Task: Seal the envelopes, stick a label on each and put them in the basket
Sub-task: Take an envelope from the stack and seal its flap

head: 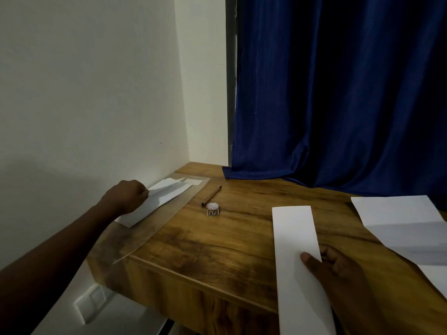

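1. Envelopes are lying in two places – one long white envelope (298, 257) is resting lengthwise near the wooden table's (217, 243) front edge, another white envelope (154, 201) is lying on a clear plastic sheet (174, 211) by the wall.
2. We are seeing the right hand (338, 274) holding the long envelope, thumb lying on top and fingers curling beneath its right edge.
3. We are seeing the left hand (128, 197) curling into a fist and gripping the near end of the envelope by the wall.
4. A brown pen (211, 195), a small round white item (212, 205) and a small square piece (213, 212) are sitting mid-table – all close together.
5. Unfolded white paper (406, 228) is lying at the right, below a blue curtain (338, 93).
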